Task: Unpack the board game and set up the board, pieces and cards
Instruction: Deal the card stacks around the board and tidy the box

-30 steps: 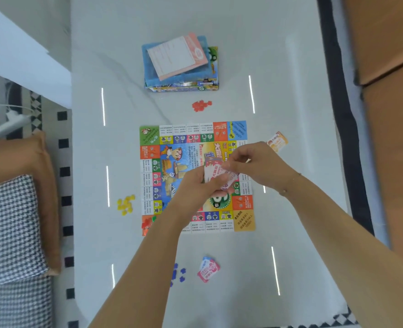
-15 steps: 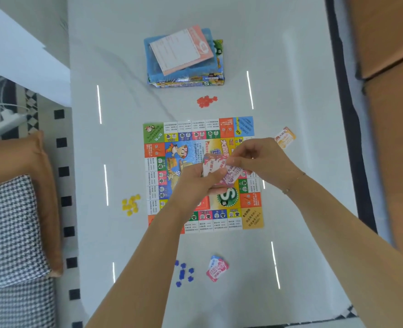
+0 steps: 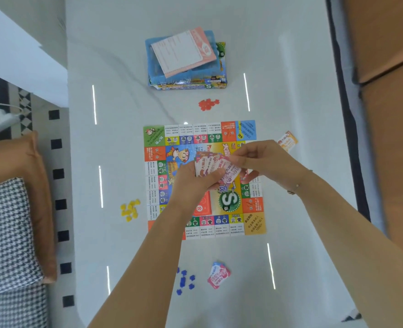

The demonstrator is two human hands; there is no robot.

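- nearest us, on the glossy white table (image 3: 129, 268) with faint grey veining, we see a scatter of small blue pieces (image 3: 185, 281), flat and notched, and just beside them a little fanned pile of pink cards (image 3: 218, 275).
- both our bare forearms reach up from the near edge and cover part of the near left corner of the board (image 3: 204, 178), a flat square sheet printed in bright coloured boxes, lying flat in the middle of the table.
- above the board's centre our left hand (image 3: 193, 182) grips a fan of thin pink-and-white cards (image 3: 213, 165), fingers curled round their lower edge.
- our right hand (image 3: 257, 159) pinches the card at the right end of that fan; a thin bracelet (image 3: 296, 185) sits on the wrist.
- left of the board lies a cluster of yellow pieces (image 3: 130, 209); right of it, near our right hand, an orange card stack (image 3: 288, 141).
- beyond the board, red pieces (image 3: 208, 104) lie bunched together.
- farthest, the game box (image 3: 202, 85) carries a blue plastic tray (image 3: 153, 58) with a pink-edged paper sheet (image 3: 183, 53) tilted on top.
- off the table's left edge: a houndstooth cushion (image 3: 4, 233) and a tan one (image 3: 13, 157).
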